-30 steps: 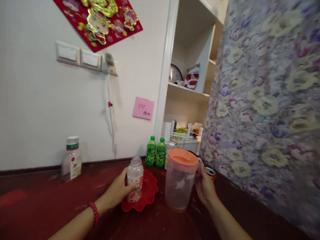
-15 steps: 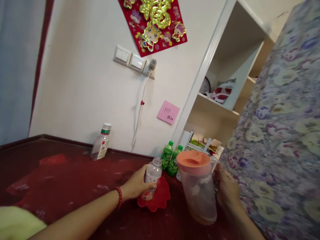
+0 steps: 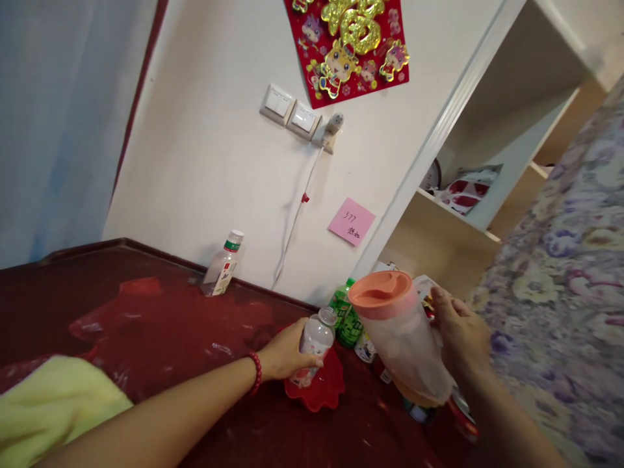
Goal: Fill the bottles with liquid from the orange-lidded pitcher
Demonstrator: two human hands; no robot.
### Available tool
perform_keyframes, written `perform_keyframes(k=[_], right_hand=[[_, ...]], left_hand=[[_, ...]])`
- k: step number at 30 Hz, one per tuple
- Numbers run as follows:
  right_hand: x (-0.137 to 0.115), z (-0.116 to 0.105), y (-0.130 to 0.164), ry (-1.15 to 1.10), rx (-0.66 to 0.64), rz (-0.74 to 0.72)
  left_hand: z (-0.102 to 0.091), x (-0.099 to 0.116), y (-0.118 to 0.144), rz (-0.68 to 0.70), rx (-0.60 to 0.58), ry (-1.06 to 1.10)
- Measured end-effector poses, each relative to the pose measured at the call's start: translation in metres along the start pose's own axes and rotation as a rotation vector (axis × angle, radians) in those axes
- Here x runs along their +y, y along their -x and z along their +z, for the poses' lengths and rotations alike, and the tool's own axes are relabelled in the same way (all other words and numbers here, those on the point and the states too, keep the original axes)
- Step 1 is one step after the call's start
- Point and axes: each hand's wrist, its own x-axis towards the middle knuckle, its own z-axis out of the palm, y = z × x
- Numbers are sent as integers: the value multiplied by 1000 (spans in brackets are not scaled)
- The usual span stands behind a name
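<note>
My left hand [image 3: 287,354] is wrapped round a clear uncapped bottle [image 3: 318,338] with a printed label, held upright over a red scalloped dish [image 3: 322,393]. Raised to the right, a translucent pitcher [image 3: 407,344] with an orange lid [image 3: 383,290] hangs from my right hand [image 3: 458,331], which grips its handle. The pitcher tips toward the bottle, its lid apart from the bottle's mouth. A little brownish content shows low in the pitcher. No stream of liquid is visible.
Behind the bottle stand green drink bottles [image 3: 350,325] and a white patterned container [image 3: 364,348]. Cans [image 3: 462,413] lie partly hidden below the pitcher. A capped clear bottle [image 3: 221,270] stands by the wall. A yellow cloth [image 3: 63,406] covers the near left; a floral curtain [image 3: 560,312] hangs at right.
The pitcher has risen slightly and tilted further toward the bottle. My left hand still holds the bottle over the dish. The view has shifted left, showing more of the yellow cloth.
</note>
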Motion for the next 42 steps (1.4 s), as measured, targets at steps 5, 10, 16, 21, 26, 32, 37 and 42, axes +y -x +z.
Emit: perform_keyframes(k=[5,10,16,21,26,32,37,42], right_hand=[[-13,5,-4,29,-53,-91],[-12,8,-15,82,-54,-178],[-25,9,-18,98,-63,-262],[-38,8,-15,116,-84,-251],[-39,7,-19,161,-80,-312],[-45,7,-20,200,-69,-343],[-49,7,-22,184,-80,-351],[-52,7,-25,239,-77,-370]], left_hand=[[0,0,-1,-6,-6,1],[-1,1,1,-9,-9,-7],[-2,1,2,-17,4,-21],[-1,1,2,-4,3,-15],[-1,1,1,-12,5,-9],[-1,-1,1,6,4,2],[-1,0,2,5,0,-4],[-2,2,2,18,-5,-18]])
